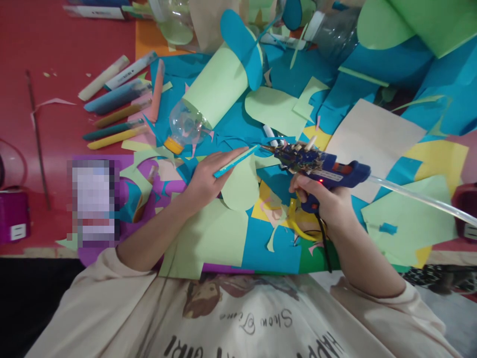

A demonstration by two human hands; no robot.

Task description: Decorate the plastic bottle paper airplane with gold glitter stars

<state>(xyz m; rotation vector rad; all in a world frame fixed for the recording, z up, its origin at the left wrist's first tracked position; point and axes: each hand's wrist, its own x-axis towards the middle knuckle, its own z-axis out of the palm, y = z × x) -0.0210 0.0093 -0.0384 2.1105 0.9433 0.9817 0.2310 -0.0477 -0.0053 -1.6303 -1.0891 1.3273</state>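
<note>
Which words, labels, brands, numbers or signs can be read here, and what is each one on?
"Show Time": shirt, upside down.
"HAPPY": same shirt, upside down.
"GIRL": same shirt, upside down, near the picture's bottom edge.
Too small or blurred to read: the label on the glue gun, the print on the white marker, the tag on the purple object.
Pixelated: the phone.

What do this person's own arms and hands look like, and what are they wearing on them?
The left hand and right hand are ungloved. Loose, cream-coloured sleeves end around the elbows, leaving the wrists uncovered. They match the shirt, which has dark writing across it.
</note>
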